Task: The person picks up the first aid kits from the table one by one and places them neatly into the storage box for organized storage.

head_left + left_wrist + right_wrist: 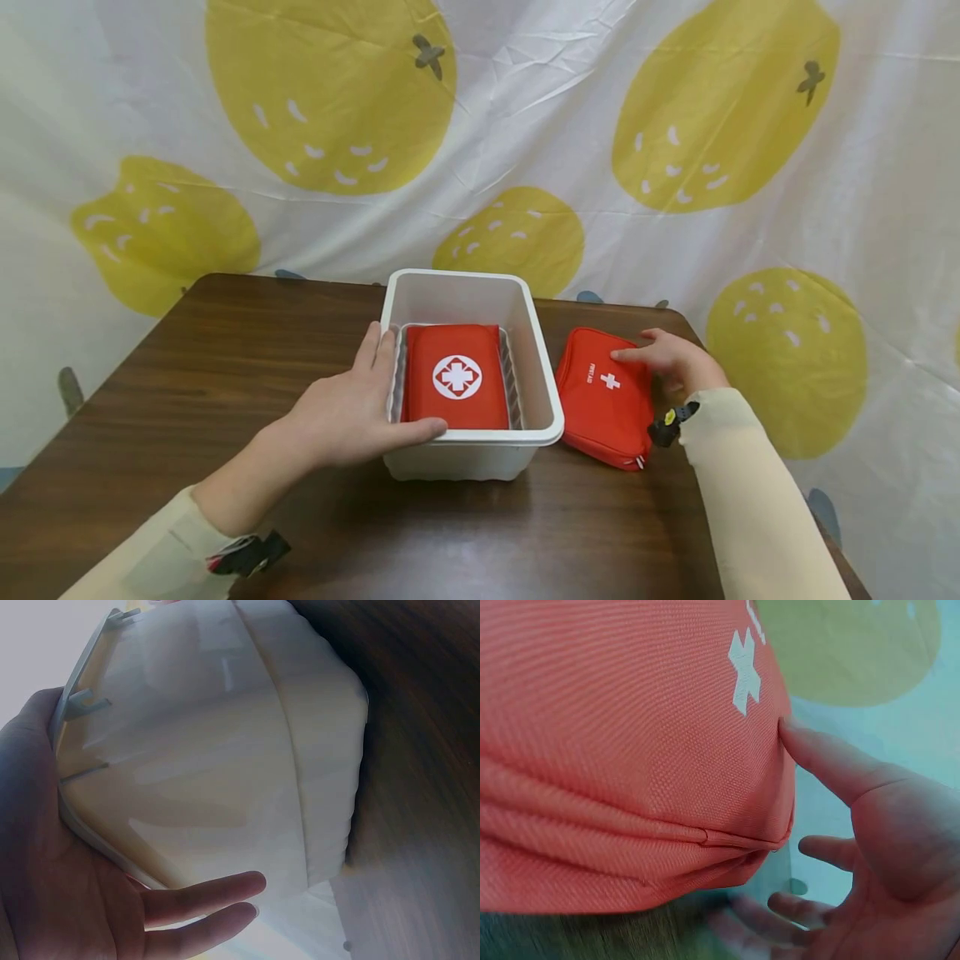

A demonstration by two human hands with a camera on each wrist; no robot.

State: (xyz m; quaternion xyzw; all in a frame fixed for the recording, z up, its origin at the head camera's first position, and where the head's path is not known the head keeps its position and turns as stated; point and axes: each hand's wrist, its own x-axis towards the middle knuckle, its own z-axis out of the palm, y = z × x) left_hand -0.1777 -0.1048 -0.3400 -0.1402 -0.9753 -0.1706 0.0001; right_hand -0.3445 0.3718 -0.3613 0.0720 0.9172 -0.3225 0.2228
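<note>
A red pouch with a white cross emblem (457,377) lies in a clear ribbed plastic tray (514,383) inside a white plastic bin (550,392). My left hand (352,404) rests at the bin's near left corner, thumb along the near rim and fingers at the left side. In the left wrist view two fingers (217,896) stretch out beside the bin's outer wall. To the bin's right lies a red first aid pouch (592,408). The thumb of my right hand (671,362) touches its top near the right edge; the other fingers are spread beyond that edge, partly blurred in the right wrist view.
Both pouches and the bin are on a dark brown wooden table (292,333). Behind it hangs a white curtain (540,125) with yellow lemon prints. Dark bands (255,554) sit on both wrists over pale sleeves.
</note>
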